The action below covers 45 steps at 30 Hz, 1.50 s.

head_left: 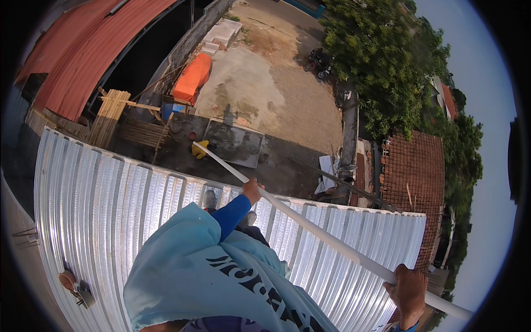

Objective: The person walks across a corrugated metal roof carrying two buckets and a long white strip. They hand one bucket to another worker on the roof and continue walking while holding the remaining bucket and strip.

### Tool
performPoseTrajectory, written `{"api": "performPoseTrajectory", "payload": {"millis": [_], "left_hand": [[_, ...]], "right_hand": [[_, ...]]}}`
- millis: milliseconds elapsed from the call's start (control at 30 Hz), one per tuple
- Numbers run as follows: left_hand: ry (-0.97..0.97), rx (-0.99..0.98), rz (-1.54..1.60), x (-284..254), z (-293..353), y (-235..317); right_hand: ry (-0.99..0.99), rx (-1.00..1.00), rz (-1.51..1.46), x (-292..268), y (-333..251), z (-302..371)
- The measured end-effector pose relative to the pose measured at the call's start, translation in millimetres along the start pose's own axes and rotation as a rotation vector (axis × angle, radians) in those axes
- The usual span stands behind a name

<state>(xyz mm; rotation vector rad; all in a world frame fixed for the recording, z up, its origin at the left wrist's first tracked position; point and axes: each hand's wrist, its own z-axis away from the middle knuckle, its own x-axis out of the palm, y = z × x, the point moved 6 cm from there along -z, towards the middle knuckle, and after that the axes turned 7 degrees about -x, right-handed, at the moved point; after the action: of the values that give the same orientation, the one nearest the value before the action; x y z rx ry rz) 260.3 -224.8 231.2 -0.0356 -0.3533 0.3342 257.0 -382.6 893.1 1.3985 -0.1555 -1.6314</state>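
Observation:
A long white pipe [332, 242] slants across my front, from the far end over the roof edge down to the lower right. My left hand [251, 191], at the end of a blue sleeve, is closed round it near its far end. Closer to me, my right hand [409, 290] grips the same pipe toward its near end. Beneath lies a ribbed sheet-metal deck [94, 193], on which my shoes [249, 218] stand close to the far edge. The pipe's far tip reaches out past that edge, above the ground below.
Beyond the deck's edge is a drop to a yard. A person in yellow [200, 149] is down there beside a grey slab [235, 143]. An orange tarp [192, 77], bamboo poles [110, 119], motorcycles [319, 62] and a tree [381, 66] surround it. Small items [77, 288] lie on the deck at left.

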Motion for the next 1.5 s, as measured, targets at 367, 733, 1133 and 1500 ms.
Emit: {"api": "performPoseTrajectory", "payload": {"millis": [367,733,1133,1500], "left_hand": [[-0.063,-0.024,-0.033,5.3,-7.6,-77.0],[0.044,-0.129,-0.274,6.1,26.1,-143.9],[-0.065,-0.287,-0.415,12.5,47.9,-190.2],[-0.074,-0.358,-0.594,7.2,25.0,-196.4]], "right_hand": [[-0.005,0.011,-0.061,63.1,85.7,17.9],[0.029,-0.063,-0.053,41.5,73.2,37.7],[0.151,-0.013,0.102,-4.3,69.9,55.0],[0.055,-0.044,0.161,6.1,71.3,57.2]]}}
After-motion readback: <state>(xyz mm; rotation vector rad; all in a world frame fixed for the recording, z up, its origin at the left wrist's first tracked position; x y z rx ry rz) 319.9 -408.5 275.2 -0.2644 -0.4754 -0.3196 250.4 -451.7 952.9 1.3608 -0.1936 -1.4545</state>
